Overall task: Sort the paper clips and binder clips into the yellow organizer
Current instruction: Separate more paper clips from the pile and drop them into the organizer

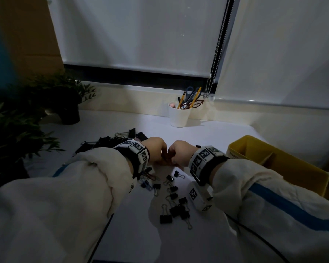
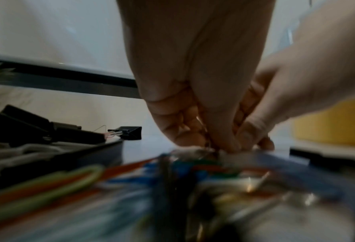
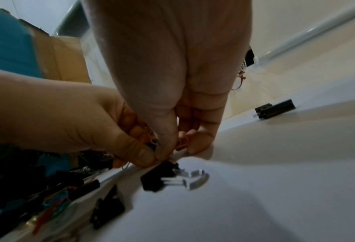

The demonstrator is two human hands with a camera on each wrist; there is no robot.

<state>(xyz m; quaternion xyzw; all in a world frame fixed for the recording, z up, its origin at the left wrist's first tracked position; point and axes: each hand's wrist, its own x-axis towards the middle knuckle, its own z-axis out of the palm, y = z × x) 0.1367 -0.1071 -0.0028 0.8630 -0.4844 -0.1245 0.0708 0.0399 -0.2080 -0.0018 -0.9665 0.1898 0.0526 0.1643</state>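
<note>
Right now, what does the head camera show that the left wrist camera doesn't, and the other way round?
Only the head view shows the white cup of scissors and pencils, the potted plant and both sleeves. Only the left wrist view shows the coloured paper clips up close, though blurred. Both show the left hand and right hand meeting fingertip to fingertip, black binder clips, and the yellow organizer.

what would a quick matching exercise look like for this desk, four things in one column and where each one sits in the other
Things:
1. yellow organizer
2. white cup
3. potted plant
4. small binder clips

Places:
A. far left of the desk
B. on the desk, near side of the two hands
C. right edge of the desk
D. back of the desk under the blind, holding scissors and pencils

Pairs: 1-C, 2-D, 3-A, 4-B
</note>
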